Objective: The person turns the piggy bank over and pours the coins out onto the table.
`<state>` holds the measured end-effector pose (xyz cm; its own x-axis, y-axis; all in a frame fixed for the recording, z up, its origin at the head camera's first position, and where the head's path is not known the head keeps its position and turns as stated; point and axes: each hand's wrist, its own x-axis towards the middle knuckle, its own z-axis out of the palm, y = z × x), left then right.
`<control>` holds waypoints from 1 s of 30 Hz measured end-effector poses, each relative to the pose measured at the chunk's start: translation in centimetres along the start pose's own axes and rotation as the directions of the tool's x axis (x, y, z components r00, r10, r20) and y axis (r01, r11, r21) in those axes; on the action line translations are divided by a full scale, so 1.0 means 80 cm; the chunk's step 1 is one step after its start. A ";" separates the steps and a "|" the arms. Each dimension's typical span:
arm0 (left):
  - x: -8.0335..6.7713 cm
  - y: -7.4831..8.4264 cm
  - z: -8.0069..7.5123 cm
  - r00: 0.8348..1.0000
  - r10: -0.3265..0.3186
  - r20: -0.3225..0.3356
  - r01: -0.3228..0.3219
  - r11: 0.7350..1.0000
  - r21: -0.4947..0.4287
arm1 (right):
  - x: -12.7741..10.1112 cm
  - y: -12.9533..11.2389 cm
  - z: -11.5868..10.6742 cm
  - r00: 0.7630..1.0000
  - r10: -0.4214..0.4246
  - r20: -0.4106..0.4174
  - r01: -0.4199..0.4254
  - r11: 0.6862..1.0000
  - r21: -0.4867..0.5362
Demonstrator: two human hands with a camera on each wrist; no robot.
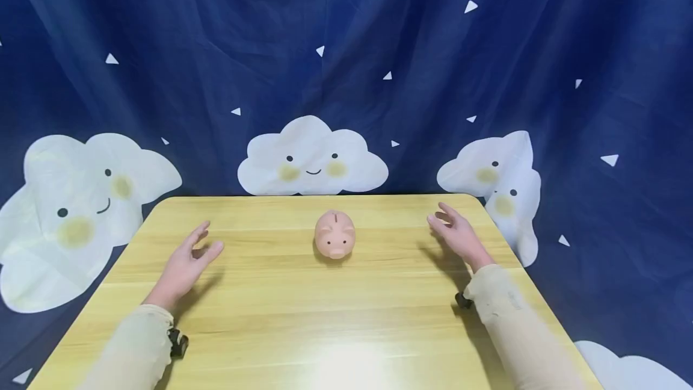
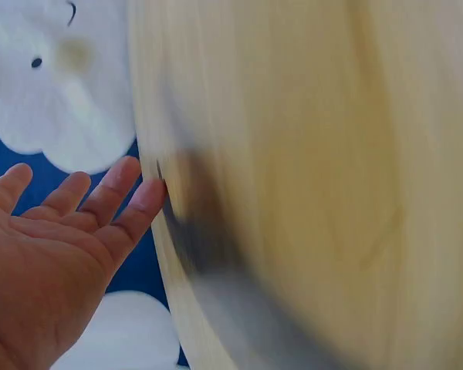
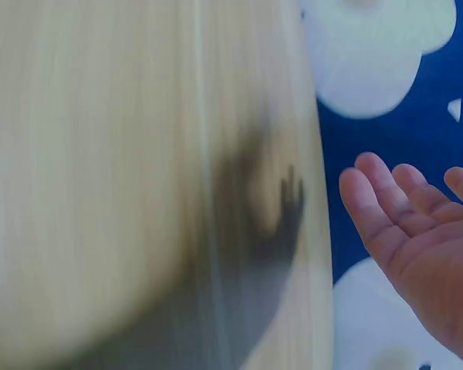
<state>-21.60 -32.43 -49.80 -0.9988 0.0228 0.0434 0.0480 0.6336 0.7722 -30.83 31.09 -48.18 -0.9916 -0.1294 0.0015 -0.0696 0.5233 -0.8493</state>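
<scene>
A pink piggy bank (image 1: 335,236) stands on the wooden table (image 1: 303,306) near its far edge, snout toward me and coin slot on top. Well to its left, my left hand (image 1: 186,265) hovers over the table with thumb and fingers apart. My right hand (image 1: 459,236) is raised on the other side, also away from the piggy bank. Neither hand holds anything. In the left wrist view, the left hand (image 2: 69,247) shows its palm and loosely extended fingers. The right wrist view has the right hand (image 3: 417,231) with fingers relaxed; no piggy bank appears there.
Behind the table hangs a dark blue curtain (image 1: 346,23) printed with smiling clouds and white triangles. The far table edge (image 1: 271,197) nearly meets it. Dark wrist bands (image 1: 177,343) sit at both sleeve cuffs. Arm shadows fall on the tabletop.
</scene>
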 end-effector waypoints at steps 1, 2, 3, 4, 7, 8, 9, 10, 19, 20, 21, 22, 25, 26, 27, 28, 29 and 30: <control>0.001 0.005 0.005 1.000 -0.005 0.003 0.005 0.999 -0.033 | 0.002 -0.006 0.008 1.000 -0.005 0.009 0.004 0.997 0.081; 0.001 0.010 0.010 1.000 -0.005 0.008 0.005 0.999 -0.050 | 0.002 -0.013 0.016 1.000 -0.007 0.019 0.004 0.989 0.148; 0.003 0.016 0.016 1.000 -0.001 0.017 0.002 0.997 -0.072 | 0.003 -0.020 0.025 0.999 -0.011 0.042 0.002 0.979 0.205; 0.006 0.022 0.023 1.000 0.001 0.026 0.001 0.996 -0.092 | 0.004 -0.027 0.034 0.998 -0.015 0.063 -0.002 0.967 0.256; 0.016 0.040 0.041 0.999 0.016 0.043 -0.009 0.988 -0.153 | 0.006 -0.045 0.058 0.992 -0.036 0.123 -0.006 0.945 0.327; 0.019 0.045 0.047 0.998 0.019 0.052 -0.010 0.985 -0.174 | 0.007 -0.050 0.066 0.988 -0.043 0.146 -0.008 0.945 0.328; 0.023 0.051 0.053 0.998 0.028 0.062 -0.015 0.980 -0.197 | 0.008 -0.053 0.073 0.984 -0.050 0.171 -0.009 0.944 0.330; 0.025 0.056 0.059 0.997 0.033 0.069 -0.018 0.978 -0.207 | 0.008 -0.055 0.079 0.981 -0.050 0.185 -0.014 0.944 0.329; 0.038 0.086 0.096 0.989 0.040 0.144 -0.010 0.978 -0.208 | 0.014 -0.069 0.117 0.961 -0.064 0.270 -0.018 0.957 0.290; 0.040 0.090 0.099 0.988 0.043 0.149 -0.011 0.978 -0.210 | 0.015 -0.071 0.120 0.960 -0.068 0.273 -0.014 0.957 0.289; 0.042 0.092 0.103 0.987 0.046 0.154 -0.012 0.977 -0.212 | 0.016 -0.073 0.123 0.958 -0.070 0.277 -0.014 0.956 0.292; 0.044 0.096 0.106 0.986 0.047 0.161 -0.011 0.976 -0.216 | 0.016 -0.074 0.125 0.957 -0.074 0.280 -0.012 0.957 0.291; 0.050 0.103 0.117 0.982 0.054 0.179 -0.013 0.975 -0.222 | 0.017 -0.078 0.133 0.952 -0.078 0.295 -0.009 0.960 0.280; 0.052 0.105 0.121 0.981 0.060 0.185 -0.018 0.975 -0.223 | 0.018 -0.079 0.135 0.951 -0.080 0.299 -0.007 0.961 0.277; 0.053 0.107 0.124 0.980 0.065 0.188 -0.021 0.974 -0.224 | 0.018 -0.080 0.137 0.950 -0.080 0.303 -0.007 0.961 0.276; 0.054 0.109 0.127 0.980 0.068 0.189 -0.024 0.974 -0.224 | 0.018 -0.081 0.139 0.948 -0.079 0.307 -0.008 0.962 0.272; 0.055 0.112 0.130 0.979 0.072 0.189 -0.028 0.974 -0.225 | 0.019 -0.082 0.141 0.948 -0.082 0.309 -0.005 0.963 0.271; 0.057 0.114 0.133 0.978 0.079 0.191 -0.035 0.974 -0.225 | 0.019 -0.082 0.143 0.947 -0.085 0.310 -0.001 0.964 0.267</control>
<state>-25.81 -18.30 -49.30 -0.9754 0.2197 -0.0174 0.0836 0.4417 0.8932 -30.63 17.79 -48.64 -0.8994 -0.4277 -0.0903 -0.0368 0.2799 -0.9593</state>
